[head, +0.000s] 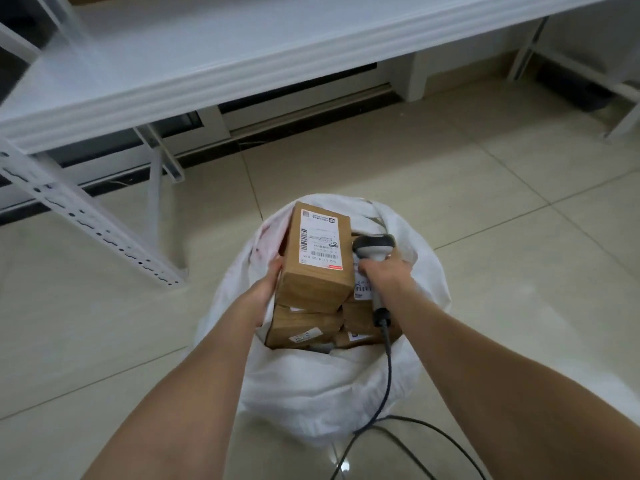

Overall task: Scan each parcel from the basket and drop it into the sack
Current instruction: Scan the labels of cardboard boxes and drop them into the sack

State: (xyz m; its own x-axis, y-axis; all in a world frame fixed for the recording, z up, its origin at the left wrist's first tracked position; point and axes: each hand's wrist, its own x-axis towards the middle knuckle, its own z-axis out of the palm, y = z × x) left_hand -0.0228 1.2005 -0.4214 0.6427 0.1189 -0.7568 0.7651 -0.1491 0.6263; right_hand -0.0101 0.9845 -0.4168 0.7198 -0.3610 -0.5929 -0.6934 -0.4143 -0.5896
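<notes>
Over the open mouth of the sack (311, 393), which stands on the floor (519, 202) at six o'clock from the view's centre, we have one parcel in hand. Starting at nine o'clock, a white shelving rack (86, 216) slants down to the tiles. Next, our left hand (266, 289) grasps the parcel (317, 251) by its left side, thumb on the cardboard and fingers out of sight behind the box. The parcel is held tilted above the sack, label up. At its three o'clock, our right hand (384, 275) is clenched round the handle of the scanner (375, 249), whose head sits just beside the label's right edge. Its cable (389, 368) trails down over the sack to the floor at five o'clock.

We judge the task well along: several stacked parcels (301, 329) lie in the sack close to its rim, so little room is left. We see no beam, so we cannot tell whether the parcel we hold has been read. What remains is to release it, then fetch any others.

The basket is out of view, so the number left is unknown. The label print is too small to read, and the sack's lower layers are hidden.
</notes>
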